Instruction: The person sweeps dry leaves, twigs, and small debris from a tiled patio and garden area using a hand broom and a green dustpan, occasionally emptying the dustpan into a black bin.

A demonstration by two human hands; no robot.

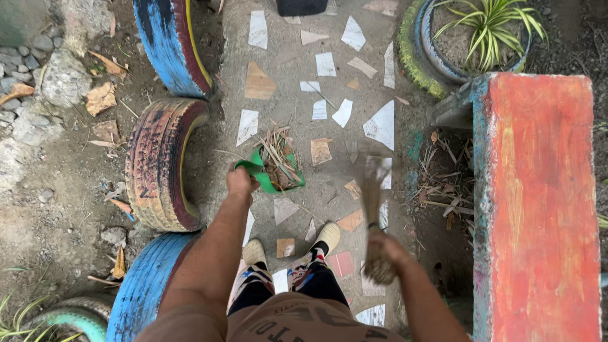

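My left hand (pixel 241 182) grips the handle of a green dustpan (pixel 273 170) held low over the concrete path. The pan carries a heap of dry grass, sticks and leaves. My right hand (pixel 382 248) is closed around a bundle broom of thin sticks (pixel 373 202), whose blurred bristle end points away from me, just right of the dustpan. My two feet in pale shoes stand on the path below the pan.
Painted half-buried tyres (pixel 158 163) line the left side of the path. A red and blue painted concrete bench (pixel 538 202) stands on the right, dry debris (pixel 443 183) piled beside it. A tyre planter with a striped plant (pixel 487 28) sits at top right.
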